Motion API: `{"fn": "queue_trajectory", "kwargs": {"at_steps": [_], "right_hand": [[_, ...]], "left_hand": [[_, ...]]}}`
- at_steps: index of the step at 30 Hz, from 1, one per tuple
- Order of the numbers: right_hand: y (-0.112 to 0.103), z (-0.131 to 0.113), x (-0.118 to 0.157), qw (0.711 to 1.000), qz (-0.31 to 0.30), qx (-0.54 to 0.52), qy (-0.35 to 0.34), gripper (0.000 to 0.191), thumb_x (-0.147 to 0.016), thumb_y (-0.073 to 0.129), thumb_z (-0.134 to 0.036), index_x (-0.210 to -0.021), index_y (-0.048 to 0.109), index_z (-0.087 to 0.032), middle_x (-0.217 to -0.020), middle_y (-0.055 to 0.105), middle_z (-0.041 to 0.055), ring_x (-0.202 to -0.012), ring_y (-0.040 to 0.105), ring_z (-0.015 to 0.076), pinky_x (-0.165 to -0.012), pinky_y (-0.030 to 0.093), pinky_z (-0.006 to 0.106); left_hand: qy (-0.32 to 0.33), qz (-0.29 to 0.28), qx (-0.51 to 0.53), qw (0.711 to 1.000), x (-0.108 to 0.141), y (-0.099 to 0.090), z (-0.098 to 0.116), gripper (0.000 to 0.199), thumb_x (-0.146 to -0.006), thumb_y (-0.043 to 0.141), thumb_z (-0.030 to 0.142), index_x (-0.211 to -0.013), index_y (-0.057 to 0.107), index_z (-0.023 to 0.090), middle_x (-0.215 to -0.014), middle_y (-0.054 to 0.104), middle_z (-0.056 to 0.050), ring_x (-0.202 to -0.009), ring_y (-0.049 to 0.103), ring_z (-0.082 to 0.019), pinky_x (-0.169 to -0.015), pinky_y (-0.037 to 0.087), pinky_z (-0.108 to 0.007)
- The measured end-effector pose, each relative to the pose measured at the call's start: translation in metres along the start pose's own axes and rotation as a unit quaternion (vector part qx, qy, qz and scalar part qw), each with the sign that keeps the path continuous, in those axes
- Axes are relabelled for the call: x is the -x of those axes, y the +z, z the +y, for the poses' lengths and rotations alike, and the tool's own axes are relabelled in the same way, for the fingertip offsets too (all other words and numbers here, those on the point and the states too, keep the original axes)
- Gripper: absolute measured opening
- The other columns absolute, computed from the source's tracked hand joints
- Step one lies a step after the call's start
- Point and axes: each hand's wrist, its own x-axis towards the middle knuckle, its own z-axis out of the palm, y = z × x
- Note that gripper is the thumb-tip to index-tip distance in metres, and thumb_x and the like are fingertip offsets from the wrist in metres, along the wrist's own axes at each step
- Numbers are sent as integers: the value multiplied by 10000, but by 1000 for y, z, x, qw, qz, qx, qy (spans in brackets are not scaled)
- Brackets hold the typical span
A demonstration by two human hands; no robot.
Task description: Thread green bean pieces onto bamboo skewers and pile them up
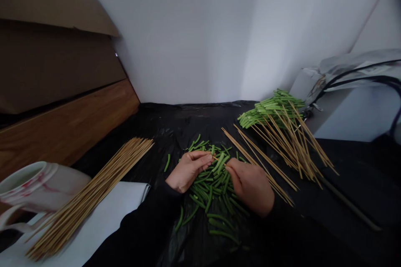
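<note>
Between my two hands is a thin bamboo skewer (215, 157), with a few short green bean pieces (220, 162) across it. My left hand (189, 170) is closed, thumb and fingertips pinching the skewer at its left end. My right hand (253, 184) is closed around the skewer's other side, and its curled fingers hide part of it. Under both hands spreads a loose pile of cut green beans (208, 194) on black plastic sheeting (166, 119). Whether the left fingertips also press on a bean piece, I cannot tell.
Loose skewers (266, 158) lie right of my right hand. Behind them, filled skewers form a green stack (272, 108) beside a white box (351, 110) with black cables. At left, a skewer bundle (94, 196) rests on white paper (122, 200) near a mug (46, 183) and cardboard box (56, 50).
</note>
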Motion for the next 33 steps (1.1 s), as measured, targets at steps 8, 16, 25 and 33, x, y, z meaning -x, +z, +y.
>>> {"fn": "queue_trajectory", "kwargs": {"at_steps": [8,16,25,33], "right_hand": [[-1,0,0,1000,8,-2,-2,277,-955,315,-237,-755,502,-192,-662,600,1,-603,543,119,-580,252,278],[-3,-1,-1,999,-34,-32,8,263,-953,308,-229,-793,514,-197,-711,636,8,-642,568,120,-583,271,266],[-2,-2,0,1000,-2,-22,-11,290,-959,299,-226,-774,520,-190,-693,620,13,-647,562,120,-614,291,260],[-3,-3,0,1000,-2,-27,-12,285,-959,305,-221,-786,530,-188,-695,624,9,-640,561,111,-595,288,256]], "left_hand": [[-2,1,2,1000,1,1,-2,224,-631,817,236,-801,745,108,-777,704,-50,-709,589,-85,-702,428,-208],[-7,-6,-5,1000,1,1,-1,218,-635,814,248,-787,746,108,-772,701,-49,-715,589,-88,-713,427,-210],[-7,-16,-13,1000,2,1,-1,222,-642,808,255,-805,751,116,-787,701,-51,-729,587,-96,-720,424,-222],[-8,-20,-27,999,4,4,-2,224,-644,802,275,-788,746,114,-785,706,-66,-701,593,-110,-719,433,-254]]}}
